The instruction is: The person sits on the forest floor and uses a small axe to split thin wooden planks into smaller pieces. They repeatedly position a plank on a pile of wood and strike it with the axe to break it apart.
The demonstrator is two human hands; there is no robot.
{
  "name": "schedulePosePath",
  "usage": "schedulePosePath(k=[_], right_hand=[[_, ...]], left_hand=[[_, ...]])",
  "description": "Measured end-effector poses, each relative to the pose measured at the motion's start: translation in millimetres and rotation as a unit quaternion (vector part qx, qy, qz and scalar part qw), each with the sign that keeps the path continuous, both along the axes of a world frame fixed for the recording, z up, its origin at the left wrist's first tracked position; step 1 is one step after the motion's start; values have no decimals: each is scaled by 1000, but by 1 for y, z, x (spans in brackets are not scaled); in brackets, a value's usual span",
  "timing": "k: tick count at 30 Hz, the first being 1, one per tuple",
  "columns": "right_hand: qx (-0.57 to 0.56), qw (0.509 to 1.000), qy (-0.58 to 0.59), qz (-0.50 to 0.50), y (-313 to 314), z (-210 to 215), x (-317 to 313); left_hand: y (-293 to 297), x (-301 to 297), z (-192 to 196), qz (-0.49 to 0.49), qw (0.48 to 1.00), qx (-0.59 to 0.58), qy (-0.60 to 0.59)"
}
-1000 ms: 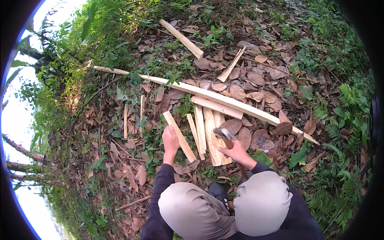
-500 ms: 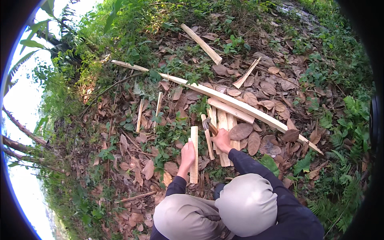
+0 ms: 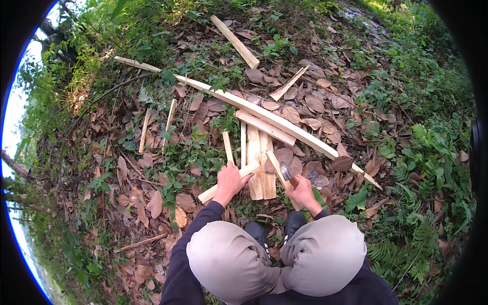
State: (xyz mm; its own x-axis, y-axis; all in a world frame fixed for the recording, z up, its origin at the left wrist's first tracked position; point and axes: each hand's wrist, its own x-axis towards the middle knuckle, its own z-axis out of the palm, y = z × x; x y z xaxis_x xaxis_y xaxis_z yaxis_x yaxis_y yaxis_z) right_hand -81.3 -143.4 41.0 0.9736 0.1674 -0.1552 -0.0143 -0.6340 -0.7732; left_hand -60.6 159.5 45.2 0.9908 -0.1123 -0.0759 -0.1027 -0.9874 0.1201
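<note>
My left hand (image 3: pixel 231 184) is closed on a pale wooden strip (image 3: pixel 209 195), which slants up to the right across the ends of the planks. Just beyond its fingers is another short strip (image 3: pixel 227 146), its near end hidden by the hand. My right hand (image 3: pixel 304 194) grips a hammer (image 3: pixel 286 174) by its brown handle, the metal head pointing up and away. Alongside that hand runs another wooden strip (image 3: pixel 276 163), passing at the fingers; whether they hold it too, I cannot tell. Flat planks (image 3: pixel 255 175) lie between my hands.
A long, slightly bowed pole (image 3: pixel 274 120) crosses the ground beyond my hands, with a short board (image 3: pixel 265 126) against it. Loose wood pieces (image 3: pixel 235 41) lie farther off, among dry leaves (image 3: pixel 155 203) and green plants. My knees (image 3: pixel 323 251) and shoes (image 3: pixel 258 234) are close below.
My view has shifted, so the ground appears farther left and up. The strip at my left hand slants instead of standing upright. My right hand moved right with the hammer; a strip now lies alongside it.
</note>
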Motion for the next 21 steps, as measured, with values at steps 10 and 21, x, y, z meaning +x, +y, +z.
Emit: schedulePosePath(k=[10, 21], right_hand=[[11, 998, 32, 58, 51, -21, 0], [72, 990, -29, 120, 47, -36, 2]], left_hand=[[23, 27, -40, -44, 999, 27, -9], [17, 24, -21, -123, 991, -57, 2]])
